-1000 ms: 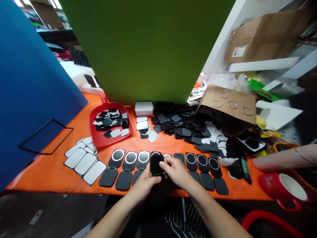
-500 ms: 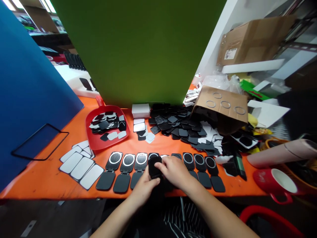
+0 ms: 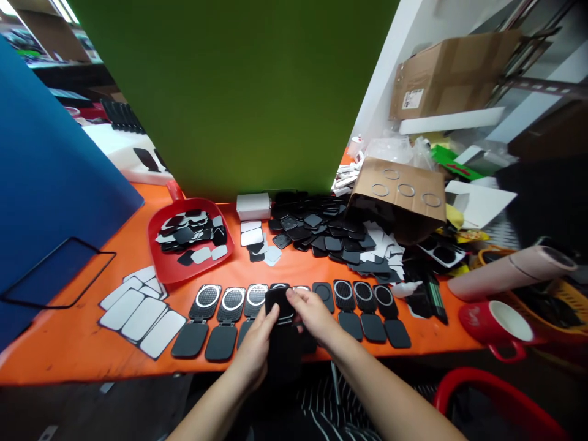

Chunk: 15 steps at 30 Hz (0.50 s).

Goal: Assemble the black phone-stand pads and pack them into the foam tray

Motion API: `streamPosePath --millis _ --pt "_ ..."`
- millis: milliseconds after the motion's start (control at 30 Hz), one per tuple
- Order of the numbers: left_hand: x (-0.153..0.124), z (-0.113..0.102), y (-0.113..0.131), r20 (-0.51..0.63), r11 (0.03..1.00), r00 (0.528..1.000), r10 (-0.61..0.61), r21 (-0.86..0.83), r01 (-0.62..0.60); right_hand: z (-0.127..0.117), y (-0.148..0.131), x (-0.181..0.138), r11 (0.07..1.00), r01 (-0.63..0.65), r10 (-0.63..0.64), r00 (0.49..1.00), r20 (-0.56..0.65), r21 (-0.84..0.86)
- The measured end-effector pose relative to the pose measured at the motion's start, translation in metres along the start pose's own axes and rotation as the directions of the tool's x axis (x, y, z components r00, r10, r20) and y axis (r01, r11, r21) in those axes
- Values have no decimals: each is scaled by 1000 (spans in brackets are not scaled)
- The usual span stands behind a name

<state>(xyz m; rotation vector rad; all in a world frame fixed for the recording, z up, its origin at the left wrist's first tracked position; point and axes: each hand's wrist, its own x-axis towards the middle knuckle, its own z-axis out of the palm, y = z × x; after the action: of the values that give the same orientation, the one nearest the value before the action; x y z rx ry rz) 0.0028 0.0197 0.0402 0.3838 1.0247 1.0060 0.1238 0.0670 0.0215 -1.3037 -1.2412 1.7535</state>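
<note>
My left hand (image 3: 255, 350) is closed around a black rounded-square plate (image 3: 278, 299), its thumb lying along the left edge. My right hand (image 3: 316, 313) pinches the same plate at its right side. A thin pale edge shows under the plate, and a dark shape below it is too dim to make out. Behind and beside my hands runs a row of hinged black cases lying unfolded, such as one case (image 3: 190, 340) at the left end. Most carry a pale ring (image 3: 208, 296) on the upper half; one upper half (image 3: 323, 295) shows no pale ring.
A red dustpan (image 3: 160, 269) holds loose pads. White rounded stickers (image 3: 143, 315) lie at the left. Further back are a small white box (image 3: 253, 206), a heap of black plates (image 3: 316, 226) and a cardboard box (image 3: 404, 190). A red mug (image 3: 478, 321) and a tumbler (image 3: 509, 272) stand right.
My left thumb has moved from below the black plate up onto its left edge. My right fingers have shifted to its right side. The whole view has turned slightly.
</note>
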Motion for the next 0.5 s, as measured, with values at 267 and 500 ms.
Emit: streamPosePath --millis 267,500 --pt "1 4 3 -43 943 978 205 275 -186 7 8 2 963 205 -221 972 -76 -174" --pt "2 6 3 -25 998 999 37 61 -35 0 5 3 996 39 -37 999 -29 81"
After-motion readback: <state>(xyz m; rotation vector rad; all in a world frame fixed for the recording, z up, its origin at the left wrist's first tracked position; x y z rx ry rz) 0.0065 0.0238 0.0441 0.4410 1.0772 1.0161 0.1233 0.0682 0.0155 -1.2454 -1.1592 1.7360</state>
